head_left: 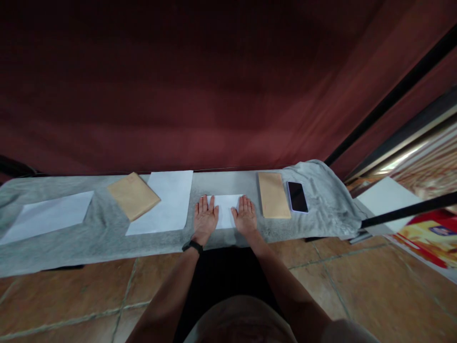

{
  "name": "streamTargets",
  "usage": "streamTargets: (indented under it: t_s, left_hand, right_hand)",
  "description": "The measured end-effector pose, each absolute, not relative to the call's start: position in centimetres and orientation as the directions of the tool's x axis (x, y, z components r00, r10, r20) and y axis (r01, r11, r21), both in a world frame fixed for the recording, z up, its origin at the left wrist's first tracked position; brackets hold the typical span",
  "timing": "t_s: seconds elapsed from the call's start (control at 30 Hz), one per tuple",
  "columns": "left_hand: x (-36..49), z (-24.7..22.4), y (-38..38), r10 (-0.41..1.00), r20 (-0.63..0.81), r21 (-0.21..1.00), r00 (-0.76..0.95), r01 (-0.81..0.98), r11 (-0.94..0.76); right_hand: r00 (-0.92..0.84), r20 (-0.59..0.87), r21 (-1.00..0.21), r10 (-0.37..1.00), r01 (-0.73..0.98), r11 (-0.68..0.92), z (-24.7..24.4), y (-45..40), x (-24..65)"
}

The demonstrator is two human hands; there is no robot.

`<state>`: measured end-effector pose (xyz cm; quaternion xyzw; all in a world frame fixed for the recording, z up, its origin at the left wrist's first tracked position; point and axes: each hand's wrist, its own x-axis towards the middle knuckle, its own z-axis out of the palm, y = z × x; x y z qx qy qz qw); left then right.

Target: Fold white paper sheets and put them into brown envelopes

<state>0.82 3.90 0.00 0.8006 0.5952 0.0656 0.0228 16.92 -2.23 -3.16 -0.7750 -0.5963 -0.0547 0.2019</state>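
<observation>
On the grey cloth (230,182), seen from my remote post, I list the following. Item: one small sheet (224,212), white, at the middle of the long, narrow surface, directly ahead of the wearer's body, lying flat beneath both hands. Item: left hand (206,217), palm down over the sheet's left edge, fingers straight and pointing away from the body, thumb spread inward. Item: right hand (245,216), palm down over the right edge, fingers straight and lying close to one another, thumb likewise turned inward; a strip of white shows between the two. How hard they press I cannot tell. Item: one black watch (193,246), on the left wrist. To the left I enter one large sheet (171,202), white, with a brown envelope (134,196) set askew across its left edge; well apart at the far left, another sheet (53,214), also white, lying at a slant. To the right I enter a second envelope (274,195), brown, nearly upright to my view, and just beside it a phone (297,196), dark screen uppermost. Surroundings: a dark red drape (228,109) behind; floor tiles (71,295), brown with pale joints, below.
</observation>
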Motion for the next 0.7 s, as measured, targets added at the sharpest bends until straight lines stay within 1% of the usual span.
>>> streamTargets:
  t_s: [0.23,0.33,0.4,0.47,0.53,0.6,0.7]
  left_hand:
    - [0.8,-0.1,4.0,0.951,0.105,0.092,0.291,0.949,-0.300]
    - [0.8,-0.1,3.9,0.949,0.118,0.089,0.291,0.949,-0.302]
    - [0.8,-0.1,3.9,0.948,0.122,0.089,0.293,0.948,-0.304]
    - [0.8,-0.1,3.9,0.947,0.122,0.089,0.297,0.947,-0.308]
    - [0.8,-0.1,3.9,0.946,0.121,0.088,0.301,0.946,-0.313]
    - [0.8,-0.1,3.9,0.945,0.123,0.089,0.303,0.945,-0.315]
    - [0.7,-0.1,3.9,0.945,0.132,0.095,0.299,0.945,-0.313]
  right_hand:
    - [0.313,0.358,-0.238,0.880,0.941,-0.238,-3.4,-4.0,18.2]
    - [0.368,0.379,-0.266,0.849,0.922,-0.281,-3.1,-4.6,18.0]
    - [0.378,0.392,-0.287,0.839,0.916,-0.279,-2.7,-5.0,17.2]
    - [0.322,0.392,-0.292,0.861,0.932,-0.216,-2.3,-5.4,15.9]
    - [0.216,0.386,-0.287,0.897,0.952,-0.106,-2.1,-5.8,14.4]
    - [0.146,0.392,-0.284,0.908,0.958,-0.031,-2.2,-6.3,13.1]
    - [0.136,0.416,-0.272,0.899,0.962,-0.020,-2.6,-6.9,12.4]
